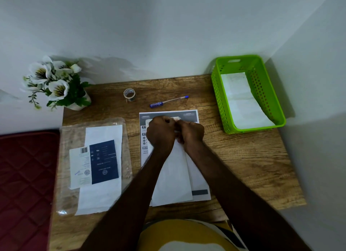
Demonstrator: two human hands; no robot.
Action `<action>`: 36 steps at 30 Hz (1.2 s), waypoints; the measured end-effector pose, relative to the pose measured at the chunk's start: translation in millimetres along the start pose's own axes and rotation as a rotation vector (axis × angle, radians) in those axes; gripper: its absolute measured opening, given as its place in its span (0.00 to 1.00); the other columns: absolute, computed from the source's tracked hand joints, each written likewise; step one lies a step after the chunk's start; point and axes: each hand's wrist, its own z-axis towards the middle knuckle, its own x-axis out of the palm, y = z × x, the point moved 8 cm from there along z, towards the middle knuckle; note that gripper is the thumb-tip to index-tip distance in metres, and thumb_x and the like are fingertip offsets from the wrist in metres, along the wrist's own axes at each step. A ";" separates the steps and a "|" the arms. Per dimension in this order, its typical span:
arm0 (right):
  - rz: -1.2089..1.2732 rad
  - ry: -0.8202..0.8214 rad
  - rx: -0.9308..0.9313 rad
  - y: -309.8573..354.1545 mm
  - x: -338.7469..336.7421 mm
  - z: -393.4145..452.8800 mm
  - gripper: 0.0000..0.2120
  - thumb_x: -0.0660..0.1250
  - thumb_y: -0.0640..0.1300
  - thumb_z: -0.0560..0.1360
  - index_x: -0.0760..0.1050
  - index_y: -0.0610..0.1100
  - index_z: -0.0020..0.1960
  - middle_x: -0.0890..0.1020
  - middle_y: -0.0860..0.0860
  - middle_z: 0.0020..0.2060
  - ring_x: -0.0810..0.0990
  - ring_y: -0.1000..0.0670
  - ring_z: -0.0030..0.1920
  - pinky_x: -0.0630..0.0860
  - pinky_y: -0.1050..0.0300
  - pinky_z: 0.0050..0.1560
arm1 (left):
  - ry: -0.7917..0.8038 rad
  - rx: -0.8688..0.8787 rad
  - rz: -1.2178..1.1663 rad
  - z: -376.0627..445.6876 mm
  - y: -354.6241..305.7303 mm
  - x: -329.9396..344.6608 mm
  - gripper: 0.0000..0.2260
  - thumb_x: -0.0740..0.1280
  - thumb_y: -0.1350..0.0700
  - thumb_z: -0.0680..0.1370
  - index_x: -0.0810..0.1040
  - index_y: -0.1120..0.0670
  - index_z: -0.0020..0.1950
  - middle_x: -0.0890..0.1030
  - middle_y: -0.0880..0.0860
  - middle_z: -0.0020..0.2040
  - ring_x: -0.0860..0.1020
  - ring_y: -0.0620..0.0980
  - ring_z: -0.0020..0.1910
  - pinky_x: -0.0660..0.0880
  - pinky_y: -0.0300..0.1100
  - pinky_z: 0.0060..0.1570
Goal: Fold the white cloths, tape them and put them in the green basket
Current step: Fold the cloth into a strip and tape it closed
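A long white cloth [172, 177] lies folded on a printed sheet [198, 176] in the middle of the wooden table. My left hand [162, 132] and my right hand [191, 132] meet at its far end, fingers curled and pinching the cloth's edge between them. A roll of tape [129, 94] stands at the back of the table, apart from both hands. The green basket [262, 78] sits at the back right with a folded white cloth [241, 101] inside it.
A clear plastic packet [93, 164] holding white cloth and a dark blue label lies at the left. A blue pen [168, 101] lies behind the sheet. A pot of white flowers [56, 84] stands at the back left. A maroon cushion [24, 185] borders the table's left side.
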 end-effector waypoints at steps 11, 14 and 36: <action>-0.120 -0.007 -0.100 6.8 -2.3 7.7 0.11 0.78 0.43 0.73 0.78 0.45 0.37 0.83 0.52 0.31 0.82 0.56 0.24 0.84 0.50 0.38 | 0.003 0.032 0.011 -0.6 -6.8 -3.5 0.09 0.71 0.47 0.78 0.86 0.52 0.46 0.86 0.50 0.44 0.83 0.50 0.44 0.81 0.48 0.48; -0.191 -0.034 -0.126 10.1 -6.1 9.0 0.10 0.78 0.45 0.73 0.80 0.43 0.39 0.86 0.49 0.34 0.83 0.53 0.25 0.83 0.54 0.33 | -0.001 0.033 0.010 0.2 -7.2 -4.7 0.09 0.72 0.48 0.77 0.86 0.52 0.46 0.86 0.51 0.44 0.83 0.51 0.45 0.80 0.46 0.47; -0.727 -0.117 -0.351 29.3 -10.7 24.7 0.32 0.73 0.75 0.58 0.78 0.49 0.46 0.86 0.51 0.38 0.86 0.47 0.37 0.84 0.49 0.44 | 0.236 -0.084 -0.097 32.2 12.4 -6.7 0.13 0.78 0.44 0.72 0.82 0.52 0.43 0.84 0.51 0.32 0.84 0.47 0.29 0.85 0.52 0.44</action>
